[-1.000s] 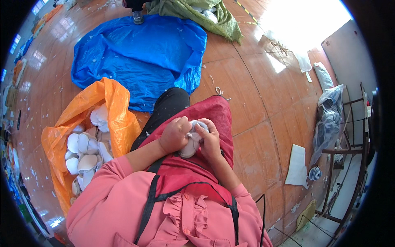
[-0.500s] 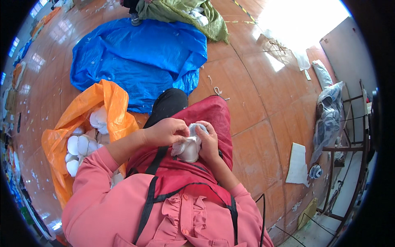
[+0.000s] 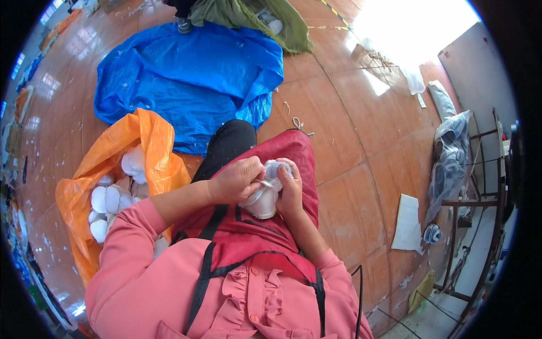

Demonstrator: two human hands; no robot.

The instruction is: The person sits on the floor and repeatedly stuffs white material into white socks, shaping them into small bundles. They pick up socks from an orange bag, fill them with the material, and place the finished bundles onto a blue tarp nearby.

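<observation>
Over my lap, both hands are on a white slipper (image 3: 262, 206) with a rounded white end and a greyish, fluffy-looking opening. The fingers of my left hand (image 3: 240, 179) are closed in a pinch on a strip of its white edge, at the left of the opening. My right hand (image 3: 291, 192) grips the slipper from the right, its thumb at the fluffy part. Beneath lies my red apron (image 3: 293, 158) with black straps. Some of the slipper is hidden behind my fingers.
To my left, an orange bag (image 3: 152, 135) holds several white rounded pieces (image 3: 116, 198). Ahead lies a blue sheet (image 3: 186, 79), with a green sack (image 3: 293, 28) and a person's foot (image 3: 184, 25) beyond. A metal rack (image 3: 491, 209) and white cardboard (image 3: 406, 223) are at right.
My left hand has moved slightly up and right, pulling up a strip of the slipper's edge. More of the slipper's white body and opening now shows.
</observation>
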